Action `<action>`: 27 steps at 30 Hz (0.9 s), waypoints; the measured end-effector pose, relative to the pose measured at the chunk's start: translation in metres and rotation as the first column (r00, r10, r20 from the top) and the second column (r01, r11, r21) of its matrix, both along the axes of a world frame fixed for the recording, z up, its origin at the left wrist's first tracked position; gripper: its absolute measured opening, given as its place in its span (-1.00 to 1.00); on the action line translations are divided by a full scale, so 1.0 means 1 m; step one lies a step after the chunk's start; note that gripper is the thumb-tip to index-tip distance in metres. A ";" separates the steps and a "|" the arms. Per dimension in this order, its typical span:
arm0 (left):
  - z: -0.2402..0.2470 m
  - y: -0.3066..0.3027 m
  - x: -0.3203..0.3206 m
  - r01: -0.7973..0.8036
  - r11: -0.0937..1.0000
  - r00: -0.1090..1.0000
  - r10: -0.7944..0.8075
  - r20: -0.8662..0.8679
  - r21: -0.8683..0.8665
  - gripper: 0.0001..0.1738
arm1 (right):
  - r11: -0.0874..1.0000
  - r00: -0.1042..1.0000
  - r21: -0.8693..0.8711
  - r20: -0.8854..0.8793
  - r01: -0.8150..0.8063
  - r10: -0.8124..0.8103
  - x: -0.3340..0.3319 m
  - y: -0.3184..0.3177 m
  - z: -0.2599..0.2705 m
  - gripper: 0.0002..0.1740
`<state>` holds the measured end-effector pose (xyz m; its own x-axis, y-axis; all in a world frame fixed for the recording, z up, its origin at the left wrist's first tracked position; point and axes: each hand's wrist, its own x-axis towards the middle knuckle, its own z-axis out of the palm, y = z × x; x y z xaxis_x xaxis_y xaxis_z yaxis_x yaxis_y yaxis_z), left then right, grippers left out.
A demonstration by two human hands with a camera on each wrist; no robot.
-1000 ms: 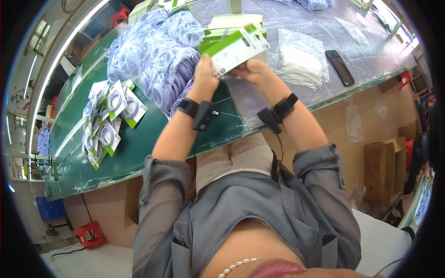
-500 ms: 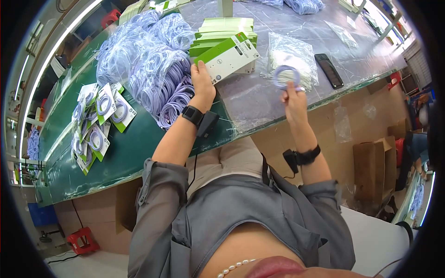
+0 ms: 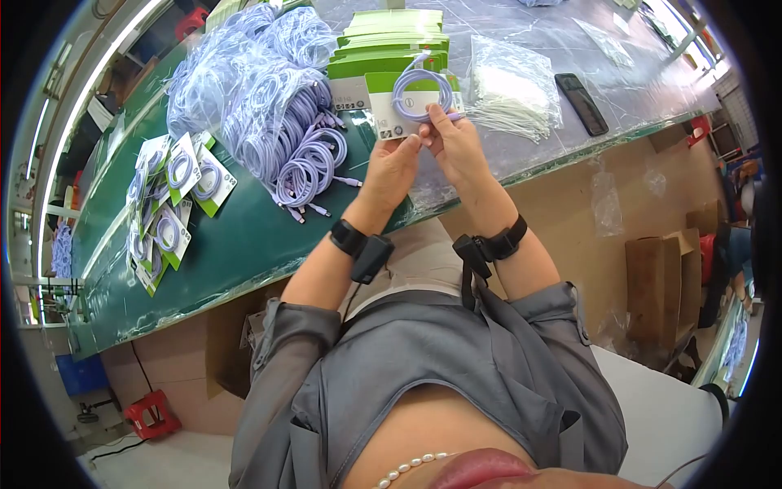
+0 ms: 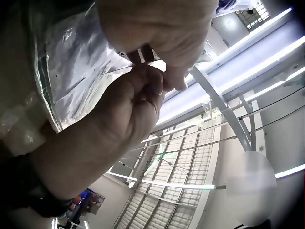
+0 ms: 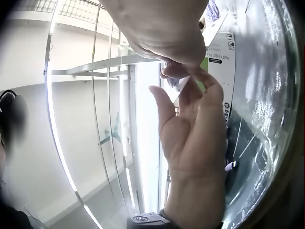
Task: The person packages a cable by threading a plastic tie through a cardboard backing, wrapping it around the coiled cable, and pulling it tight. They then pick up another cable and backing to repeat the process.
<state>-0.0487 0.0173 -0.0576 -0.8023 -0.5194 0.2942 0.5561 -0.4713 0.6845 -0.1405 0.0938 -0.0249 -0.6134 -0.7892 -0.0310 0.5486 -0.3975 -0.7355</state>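
Observation:
Both hands meet over the near side of the table in the head view. My left hand (image 3: 391, 169) holds a green-and-white cable card (image 3: 386, 119) at its lower edge, thumb in front. Against the card's face lies a coiled lilac USB cable (image 3: 397, 98), pinched at its lower right by my right hand (image 3: 461, 151). One straight end of the cable points up above the coil. In the right wrist view, the left hand (image 5: 193, 138) shows its thumb apart from the fingers. The left wrist view has the right hand (image 4: 126, 107) with curled fingers; the cable is hidden there.
A stack of green-edged cards (image 3: 391, 39) stands just behind the hands. Bagged lilac cables (image 3: 244, 90) and loose coils (image 3: 305, 171) lie to the left, beside several carded cables (image 3: 183, 175). Rightward are a bag of white ties (image 3: 513, 94) and a phone (image 3: 582, 104).
The right hand went right, picked up a coiled cable near the bag of ties, and brought it back onto the card. The left hand lowered the card and turned it more upright.

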 end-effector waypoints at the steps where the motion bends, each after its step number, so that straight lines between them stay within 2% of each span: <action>1: 0.001 -0.001 0.001 -0.002 1.000 1.000 0.002 -0.001 -0.001 -0.65 | 1.000 1.000 -0.001 -0.001 -0.002 0.002 0.003 0.001 0.001 -0.85; 4: 0.003 -0.003 0.002 0.047 0.979 0.999 -0.043 -0.021 0.197 -0.68 | 0.992 0.991 0.063 -0.082 -0.105 0.110 0.011 0.007 0.002 -0.80; 5: 0.001 -0.002 0.005 0.043 0.978 0.999 -0.040 -0.019 0.206 -0.68 | 0.991 0.990 0.072 -0.078 -0.109 0.114 0.012 0.010 0.003 -0.80; 8: 0.021 0.001 0.012 -0.249 0.968 0.936 0.231 0.264 0.034 -0.72 | 0.932 0.903 0.353 -0.422 0.082 0.081 0.009 0.017 0.014 -0.70; 9: 0.020 0.002 0.012 -0.244 0.969 0.937 0.227 0.264 0.032 -0.72 | 0.932 0.904 0.352 -0.421 0.086 0.076 0.009 0.016 0.012 -0.70; 10: 0.017 0.003 0.011 -0.276 0.961 0.924 0.262 0.278 0.013 -0.72 | 0.911 0.796 0.304 -0.603 0.279 -0.042 0.011 0.013 0.008 -0.65; 12: 0.015 0.005 0.010 -0.344 0.939 0.892 0.335 0.304 -0.026 -0.73 | 0.799 0.441 0.101 -0.871 0.593 -0.218 0.014 0.008 0.001 -0.56; 13: 0.014 0.006 0.011 -0.344 0.939 0.891 0.335 0.306 -0.026 -0.73 | 0.799 0.443 0.102 -0.870 0.593 -0.217 0.012 0.007 0.000 -0.56; 16: 0.010 0.011 0.015 -0.311 0.950 0.896 0.302 0.325 -0.025 -0.73 | 0.789 0.322 0.076 -0.934 0.610 -0.158 0.004 0.007 -0.002 -0.54; 21: 0.006 0.010 0.020 -0.287 0.958 0.906 0.267 0.329 0.014 -0.76 | 0.772 0.414 0.142 -0.895 0.620 -0.167 0.008 0.008 0.002 -0.63; 24: 0.005 0.012 0.022 -0.240 0.963 0.941 0.200 0.274 0.120 -0.76 | 0.747 0.144 -0.049 -0.971 0.663 -0.192 0.003 0.007 -0.003 -0.69; 25: 0.005 0.012 0.022 -0.239 0.963 0.940 0.199 0.277 0.122 -0.76 | 0.747 0.146 -0.046 -0.971 0.664 -0.190 0.002 0.007 -0.004 -0.69; 27: 0.003 0.009 0.023 -0.226 0.960 0.948 0.178 0.263 0.167 -0.76 | 0.797 0.367 0.097 -0.916 0.596 -0.163 0.003 0.009 -0.001 -0.72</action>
<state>-0.0256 0.0265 -0.0549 -0.7086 -0.7054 -0.0177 0.4820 -0.5022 0.7180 -0.1375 0.1027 -0.0255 -0.7176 -0.5110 0.4732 -0.5607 0.0210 -0.8278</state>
